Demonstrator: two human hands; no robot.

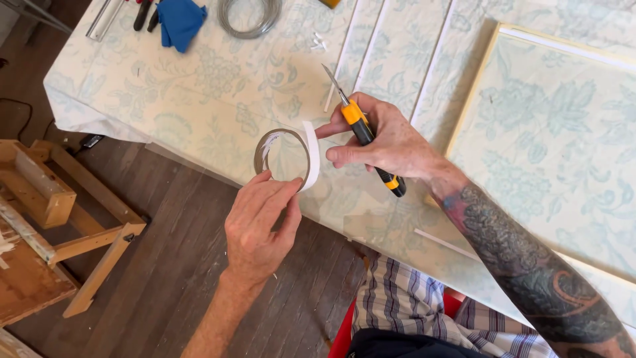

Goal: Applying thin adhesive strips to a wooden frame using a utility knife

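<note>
A roll of white tape [283,158] hangs in the air over the near edge of a cloth-covered table [199,99], its open centre facing up toward the camera so the patterned cloth shows through the ring. The left hand [260,225] pinches the roll's lower rim between thumb and fingers. A short strip of tape peels off the roll's right side and runs up to the fingertips of the right hand [391,142], which grip its free end.

That same right hand is closed around a utility knife [364,136] with an orange and black handle. The knife's long axis runs on a slant from lower right to upper left, with the bare blade pointing up and left, away from the person and out over the table. The blade tip sits well above the roll and does not touch the tape.

Beyond the hands, a coil of grey wire [250,16] and a crumpled blue cloth [179,21] lie near the table's far edge. To the right rests a pale wooden frame [472,86] filled with the same floral fabric. A wooden stand [63,219] sits on the dark plank floor at the left.
</note>
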